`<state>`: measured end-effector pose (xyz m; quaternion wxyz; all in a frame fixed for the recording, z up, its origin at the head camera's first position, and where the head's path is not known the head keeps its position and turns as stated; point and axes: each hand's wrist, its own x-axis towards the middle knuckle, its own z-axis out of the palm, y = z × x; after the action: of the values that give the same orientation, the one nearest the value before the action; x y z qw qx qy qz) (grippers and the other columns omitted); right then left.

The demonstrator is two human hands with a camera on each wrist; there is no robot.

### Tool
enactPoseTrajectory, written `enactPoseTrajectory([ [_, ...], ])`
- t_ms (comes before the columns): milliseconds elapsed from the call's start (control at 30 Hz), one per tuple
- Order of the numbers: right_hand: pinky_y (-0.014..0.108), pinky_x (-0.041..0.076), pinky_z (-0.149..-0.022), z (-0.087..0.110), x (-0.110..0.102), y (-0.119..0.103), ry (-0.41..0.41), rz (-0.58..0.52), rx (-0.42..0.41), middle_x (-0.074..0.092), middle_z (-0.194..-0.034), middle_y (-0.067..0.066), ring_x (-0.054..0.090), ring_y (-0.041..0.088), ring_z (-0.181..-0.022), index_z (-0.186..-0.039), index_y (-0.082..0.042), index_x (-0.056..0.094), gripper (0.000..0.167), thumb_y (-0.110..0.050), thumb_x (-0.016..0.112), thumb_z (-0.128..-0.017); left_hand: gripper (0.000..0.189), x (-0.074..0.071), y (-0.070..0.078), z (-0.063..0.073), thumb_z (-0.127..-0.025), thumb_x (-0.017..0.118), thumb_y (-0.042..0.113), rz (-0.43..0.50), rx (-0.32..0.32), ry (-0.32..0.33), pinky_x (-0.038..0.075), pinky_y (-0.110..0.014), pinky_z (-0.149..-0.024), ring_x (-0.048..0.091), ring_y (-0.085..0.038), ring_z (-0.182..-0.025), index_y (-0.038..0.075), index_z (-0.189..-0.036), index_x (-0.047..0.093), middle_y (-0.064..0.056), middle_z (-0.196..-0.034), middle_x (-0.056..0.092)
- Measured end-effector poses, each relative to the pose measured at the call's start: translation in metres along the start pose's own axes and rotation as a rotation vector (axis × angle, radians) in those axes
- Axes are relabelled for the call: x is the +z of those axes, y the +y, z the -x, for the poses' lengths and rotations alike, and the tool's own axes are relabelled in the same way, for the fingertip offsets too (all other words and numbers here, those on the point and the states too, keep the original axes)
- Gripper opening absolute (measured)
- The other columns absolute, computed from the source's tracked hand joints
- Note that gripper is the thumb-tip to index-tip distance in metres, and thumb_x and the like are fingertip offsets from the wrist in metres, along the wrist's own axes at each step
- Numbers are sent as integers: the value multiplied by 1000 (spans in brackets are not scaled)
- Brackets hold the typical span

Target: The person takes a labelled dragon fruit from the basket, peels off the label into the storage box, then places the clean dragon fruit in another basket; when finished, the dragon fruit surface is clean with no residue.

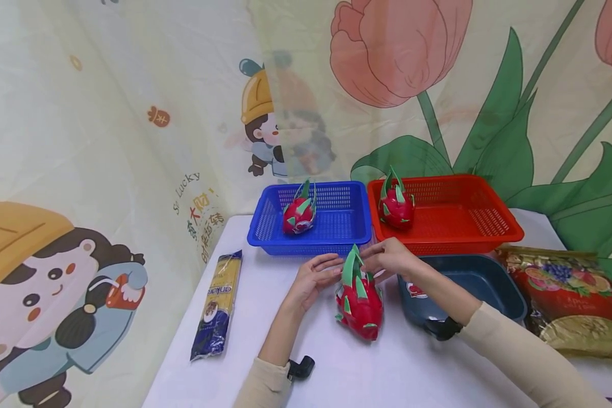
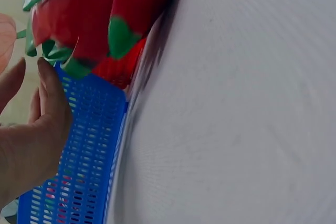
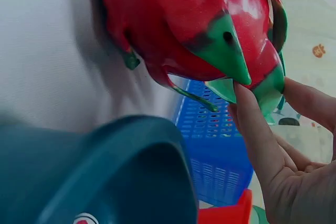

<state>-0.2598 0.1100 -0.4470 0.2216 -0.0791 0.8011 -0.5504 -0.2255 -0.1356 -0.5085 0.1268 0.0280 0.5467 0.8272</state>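
A red dragon fruit with green scales rests on the white table between both hands, its leafy end toward the baskets. My right hand reaches over from the right; in the right wrist view its thumb and forefinger pinch the green leaves at that end. On the other side, my left hand has its fingers loosely extended beside the leaves. In the left wrist view, the left fingertips are close to the scales; whether they touch cannot be told.
Behind stand a blue basket and a red basket, each holding a dragon fruit. To the right are a dark teal basin under the right forearm and a red-gold bag. A yellow-blue packet lies left.
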Motion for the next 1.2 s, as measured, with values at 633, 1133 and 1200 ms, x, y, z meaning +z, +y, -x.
enactPoseTrajectory([
  [633, 48, 64, -84, 47, -88, -32, -21, -74, -52, 73, -122, 20, 75, 28, -97, -145, 11, 51, 57, -16, 70, -99, 47, 42, 2, -17, -103, 58, 0, 83, -72, -2, 52, -53, -104, 69, -37, -120, -15, -146, 46, -28, -137, 64],
  [1133, 38, 65, -80, 39, -188, -59, 209, -116, -41, 78, -94, -7, 76, 10, -83, -155, 11, 36, 61, -17, 61, -106, 37, 85, -12, -46, -101, 63, 1, 225, -175, 39, 54, -50, -104, 68, -36, -120, -8, -137, 60, -25, -132, 67],
  [1200, 39, 65, -81, 37, -198, -60, 237, -96, -37, 78, -93, -8, 76, 10, -82, -155, 11, 36, 61, -16, 61, -106, 36, 89, -15, -49, -101, 64, 2, 257, -191, 60, 54, -51, -103, 69, -36, -119, -6, -137, 61, -21, -128, 70],
])
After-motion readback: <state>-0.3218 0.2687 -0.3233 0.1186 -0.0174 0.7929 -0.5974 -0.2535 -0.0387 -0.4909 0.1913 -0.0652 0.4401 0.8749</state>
